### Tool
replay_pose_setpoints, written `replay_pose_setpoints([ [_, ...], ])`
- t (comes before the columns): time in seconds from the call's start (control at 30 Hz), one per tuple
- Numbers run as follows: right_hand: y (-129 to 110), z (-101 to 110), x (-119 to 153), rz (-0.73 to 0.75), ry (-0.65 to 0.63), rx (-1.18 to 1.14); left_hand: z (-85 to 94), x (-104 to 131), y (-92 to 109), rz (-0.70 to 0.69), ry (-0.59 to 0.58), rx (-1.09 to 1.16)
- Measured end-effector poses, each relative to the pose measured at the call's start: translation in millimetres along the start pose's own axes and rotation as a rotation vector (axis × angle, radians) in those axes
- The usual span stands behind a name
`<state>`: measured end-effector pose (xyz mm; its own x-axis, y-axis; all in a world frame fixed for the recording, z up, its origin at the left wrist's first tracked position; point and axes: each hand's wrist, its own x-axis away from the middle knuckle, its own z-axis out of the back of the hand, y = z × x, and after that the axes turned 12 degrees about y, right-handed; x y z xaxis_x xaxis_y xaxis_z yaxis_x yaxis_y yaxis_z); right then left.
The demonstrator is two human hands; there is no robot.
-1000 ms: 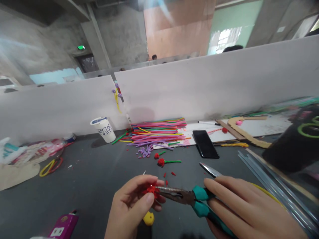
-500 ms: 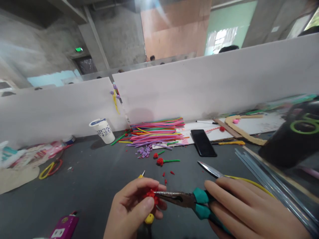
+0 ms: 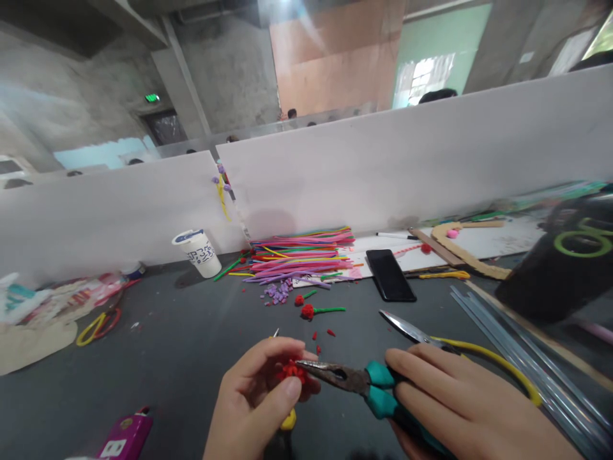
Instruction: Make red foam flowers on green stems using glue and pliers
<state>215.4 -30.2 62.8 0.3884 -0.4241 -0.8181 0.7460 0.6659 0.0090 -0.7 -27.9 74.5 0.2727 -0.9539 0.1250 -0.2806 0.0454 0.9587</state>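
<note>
Between its thumb and fingers, my left hand (image 3: 265, 393) pinches a small red flower-like piece (image 3: 291, 370). My right hand (image 3: 460, 396) is wrapped round the teal handles of long-nose pliers (image 3: 347, 378), whose tips touch the red piece. Partly hidden below my left hand is a yellow-and-black tool (image 3: 288, 420). Beyond the hands lie a red flower with a green stem (image 3: 307, 311), a smaller one (image 3: 299, 299) and a few red bits (image 3: 331, 332). Scissors with yellow handles (image 3: 407, 326) rest beside my right hand.
Colourful sticks (image 3: 301, 255) lie by the white partition (image 3: 383, 166), near purple bits (image 3: 278, 292). Around them are a white cup (image 3: 197, 253), a black phone (image 3: 390, 275), clear rods (image 3: 517, 351), a black bottle (image 3: 550, 268), red-and-yellow scissors (image 3: 90, 329) and a purple box (image 3: 126, 436).
My right hand and the pliers have shifted slightly left, showing more of the yellow scissor handle. My left hand has moved slightly right, still holding the red piece.
</note>
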Motion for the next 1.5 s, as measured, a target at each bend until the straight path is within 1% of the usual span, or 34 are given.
replay_pose_setpoints([
  [0.13, 3, 0, 2, 0.070, 0.008, 0.037, -1.4, -2, 4, 0.071, -0.004, 0.000],
  [0.23, 5, -2, 1, 0.096, 0.044, 0.019, -3.6, -2, 7, 0.115, -0.002, -0.007],
  [0.37, 3, -3, -3, 0.000, 0.076, -0.064, -5.0, -2, 8, 0.119, -0.018, -0.009],
  [0.43, 3, -3, -3, -0.019, 0.059, -0.090, -4.9, -3, 7, 0.106, -0.018, -0.026],
  [0.5, 2, -2, 0, 0.014, 0.019, -0.032, -4.6, -3, 5, 0.091, -0.020, -0.053],
  [0.57, 2, 0, 4, 0.080, -0.021, 0.089, -4.4, -4, 5, 0.078, -0.027, -0.077],
  [0.63, 1, 2, 7, 0.175, 0.021, 0.187, -4.2, -5, 5, 0.073, -0.034, -0.093],
  [0.7, 0, 2, 8, 0.225, 0.043, 0.235, -3.9, -5, 6, 0.078, -0.036, -0.102],
  [0.8, 0, -1, 6, 0.193, 0.028, 0.223, -3.6, -6, 6, 0.105, -0.033, -0.087],
  [0.9, 3, -4, 4, 0.102, 0.029, 0.125, -3.0, -7, 6, 0.144, -0.030, -0.043],
  [0.97, 5, -5, 3, 0.070, 0.040, 0.076, -2.5, -7, 6, 0.158, -0.027, -0.020],
  [1.07, 6, -2, 1, 0.086, 0.059, 0.076, -2.3, -6, 7, 0.164, -0.038, -0.008],
  [1.23, 6, 4, 0, 0.168, 0.069, 0.135, -3.8, -4, 7, 0.149, -0.050, 0.000],
  [1.33, 8, 4, 0, 0.187, 0.083, 0.149, -4.6, -2, 7, 0.150, -0.056, -0.003],
  [1.5, 11, 4, -4, 0.105, 0.098, 0.035, -4.8, 0, 10, 0.184, -0.037, 0.003],
])
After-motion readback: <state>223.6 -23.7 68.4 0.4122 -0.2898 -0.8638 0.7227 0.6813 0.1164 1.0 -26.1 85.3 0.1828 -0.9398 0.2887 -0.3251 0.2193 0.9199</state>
